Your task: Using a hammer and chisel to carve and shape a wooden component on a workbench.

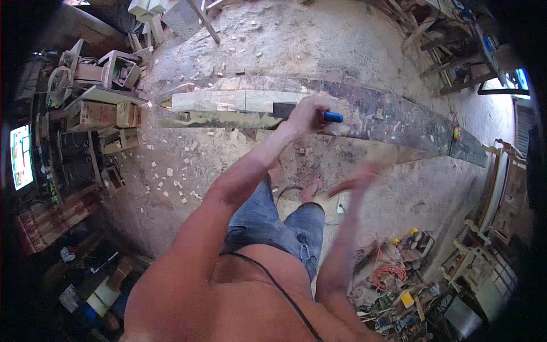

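Observation:
My left hand (pixel 309 115) is closed round a tool with a blue cylindrical handle (pixel 333 117); the rest of the tool is hidden by the hand. It is over the middle of a long, worn wooden bench (pixel 399 125). A dark block (pixel 283 109) lies against that hand. To its left, pale wooden pieces (pixel 222 101) lie end to end along the bench. My right hand (pixel 364 178) is apart from the left, in front of the bench's near edge. Motion smears its fingers, and a pale blur beyond them cannot be made out.
A small yellow and red object (pixel 456 134) sits toward the bench's right end. Wood chips (pixel 171 172) litter the floor. Wooden boxes (pixel 97 113) and shelves crowd the left. An orange cord coil (pixel 389 275) lies among clutter at lower right.

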`<state>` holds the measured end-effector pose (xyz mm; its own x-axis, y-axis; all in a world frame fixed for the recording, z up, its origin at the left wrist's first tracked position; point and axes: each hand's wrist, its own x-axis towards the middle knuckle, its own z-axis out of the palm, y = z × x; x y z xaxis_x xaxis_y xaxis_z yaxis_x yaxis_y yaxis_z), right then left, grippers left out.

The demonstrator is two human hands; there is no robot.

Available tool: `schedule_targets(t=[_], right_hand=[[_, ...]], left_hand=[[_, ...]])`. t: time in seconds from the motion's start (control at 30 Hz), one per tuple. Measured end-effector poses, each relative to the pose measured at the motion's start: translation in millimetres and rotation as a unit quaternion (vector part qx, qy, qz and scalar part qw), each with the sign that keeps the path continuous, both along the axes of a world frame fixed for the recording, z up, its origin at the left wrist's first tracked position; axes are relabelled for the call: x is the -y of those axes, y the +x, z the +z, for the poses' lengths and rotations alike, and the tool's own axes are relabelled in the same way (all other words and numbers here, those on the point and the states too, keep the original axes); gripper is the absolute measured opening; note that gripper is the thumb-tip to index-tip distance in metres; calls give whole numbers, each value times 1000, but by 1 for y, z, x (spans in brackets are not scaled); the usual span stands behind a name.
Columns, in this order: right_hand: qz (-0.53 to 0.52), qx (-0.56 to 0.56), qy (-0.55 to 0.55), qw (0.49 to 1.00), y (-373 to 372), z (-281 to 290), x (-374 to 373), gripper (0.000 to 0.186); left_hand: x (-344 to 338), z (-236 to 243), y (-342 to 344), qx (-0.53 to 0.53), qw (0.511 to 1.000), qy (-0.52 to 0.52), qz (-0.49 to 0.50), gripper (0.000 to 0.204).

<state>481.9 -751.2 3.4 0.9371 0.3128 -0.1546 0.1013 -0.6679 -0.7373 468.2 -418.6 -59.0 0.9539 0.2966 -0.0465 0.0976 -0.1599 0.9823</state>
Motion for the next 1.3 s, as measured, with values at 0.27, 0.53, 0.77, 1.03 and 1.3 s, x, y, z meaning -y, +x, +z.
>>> schedule_targets(t=[0.27,0.53,0.77,1.03,1.3], right_hand=[[-59,-117,-48,990,-61,-39,-20,31],[-44,-75,-159,984,2,0,-5,37],[-110,-65,2,992,4,60,-13,29],[-280,-74,301,909,88,192,22,36],[-89,-32,95,991,50,65,-81,23]], left_hand=[[-154,36,-142,-22,942,111,315,14],[-73,85,-101,98,966,219,99,17],[-12,36,12,52,950,307,-5,16],[-32,17,30,75,947,300,82,22],[-23,0,32,187,966,160,84,18]])
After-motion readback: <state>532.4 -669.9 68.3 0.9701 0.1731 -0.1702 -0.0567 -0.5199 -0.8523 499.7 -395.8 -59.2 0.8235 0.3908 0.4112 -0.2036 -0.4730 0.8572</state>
